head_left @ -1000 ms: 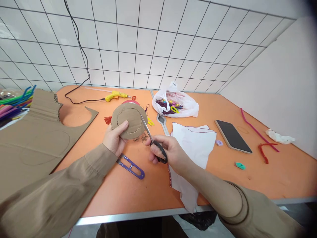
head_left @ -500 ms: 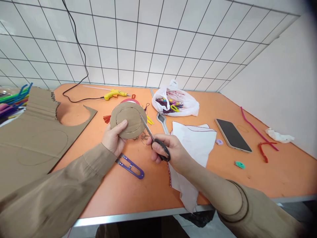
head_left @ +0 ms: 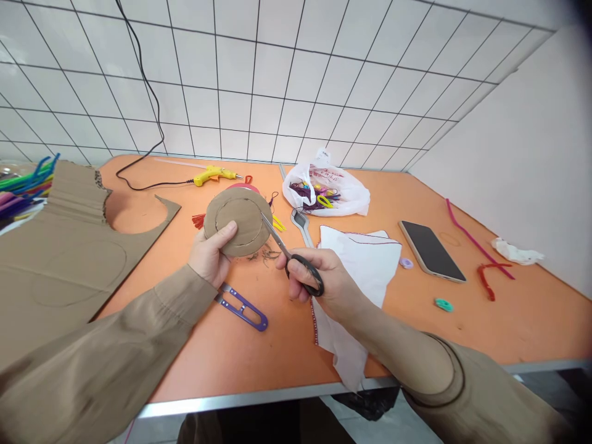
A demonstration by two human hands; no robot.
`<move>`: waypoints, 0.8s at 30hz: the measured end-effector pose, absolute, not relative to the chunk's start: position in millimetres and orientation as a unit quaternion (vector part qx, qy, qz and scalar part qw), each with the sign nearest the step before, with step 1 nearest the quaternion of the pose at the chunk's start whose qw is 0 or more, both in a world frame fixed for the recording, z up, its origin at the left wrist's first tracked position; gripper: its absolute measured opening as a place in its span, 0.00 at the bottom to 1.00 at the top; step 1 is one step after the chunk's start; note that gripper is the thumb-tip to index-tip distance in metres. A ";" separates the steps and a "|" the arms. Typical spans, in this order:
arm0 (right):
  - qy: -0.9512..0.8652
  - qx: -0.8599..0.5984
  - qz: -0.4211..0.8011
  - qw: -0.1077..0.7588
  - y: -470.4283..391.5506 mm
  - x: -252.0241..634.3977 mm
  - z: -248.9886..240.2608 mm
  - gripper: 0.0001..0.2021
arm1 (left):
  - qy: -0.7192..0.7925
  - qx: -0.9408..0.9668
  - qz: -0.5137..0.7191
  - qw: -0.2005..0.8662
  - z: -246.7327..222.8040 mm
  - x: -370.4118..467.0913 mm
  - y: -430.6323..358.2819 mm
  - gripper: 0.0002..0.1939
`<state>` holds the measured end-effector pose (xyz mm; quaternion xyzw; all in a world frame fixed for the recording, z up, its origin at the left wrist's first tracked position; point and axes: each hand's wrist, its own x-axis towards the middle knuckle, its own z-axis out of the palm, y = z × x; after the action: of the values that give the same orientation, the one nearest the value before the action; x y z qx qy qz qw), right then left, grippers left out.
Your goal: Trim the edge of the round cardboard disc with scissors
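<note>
The cardboard disc [head_left: 245, 213] was plain brown and round, its face turned up toward me, with a smaller ring marked inside its edge. That ring looked dark and broken along stretches, though I could not tell how deep it went. The scissors [head_left: 279, 238] had slim metal blades and black loop handles.

My left hand [head_left: 213, 254] came in from the lower left, the sleeve reaching the wrist, thumb laid flat across the disc's face. My right hand [head_left: 324, 274] reached in from the lower right with the forearm bare, the wrist slanting up and inward toward the disc.

The left fingers were closed on the cardboard disc, pinching its lower left part between the thumb on top and the fingers mostly hidden beneath. The right fingers were wrapped about the scissors' handles, and the blades pointed up and left, their tips at the right side of the marked ring. How far the blades were parted, I could not tell.

I held the disc above the orange table [head_left: 203, 364], nearer me than the yellow glue gun [head_left: 210, 176]. The purple tool [head_left: 250, 316] lay just below my left hand, and the white cloth [head_left: 370, 262] spread under and beyond my right.
</note>
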<state>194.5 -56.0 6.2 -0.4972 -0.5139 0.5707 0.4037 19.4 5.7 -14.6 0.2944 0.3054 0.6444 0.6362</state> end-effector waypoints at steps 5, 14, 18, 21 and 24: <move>-0.512 -0.492 0.577 0.403 -53.2 195.4 2.6 0.19 | 0.322 0.294 0.653 0.620 -16.8 16.4 10.6 0.23; -0.536 -0.432 0.621 0.375 -51.2 192.6 -2.0 0.18 | 0.328 0.288 0.656 0.616 -18.9 10.3 19.7 0.18; -0.533 -0.415 0.631 0.381 -51.9 194.0 -4.5 0.21 | 0.334 0.267 0.651 0.627 -16.2 10.2 19.4 0.15; -0.532 -0.404 0.633 0.391 -52.0 194.6 -6.7 0.23 | 0.333 0.264 0.649 0.631 -15.8 10.0 18.3 0.14; -0.530 -0.393 0.633 0.404 -51.5 194.8 -8.5 0.24 | 0.337 0.268 0.644 0.633 -16.2 10.5 16.9 0.14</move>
<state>194.8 -51.5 -8.5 -0.3934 -0.5301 0.6332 0.4042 10.5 16.9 -16.2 0.2677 0.3367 0.6441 0.6325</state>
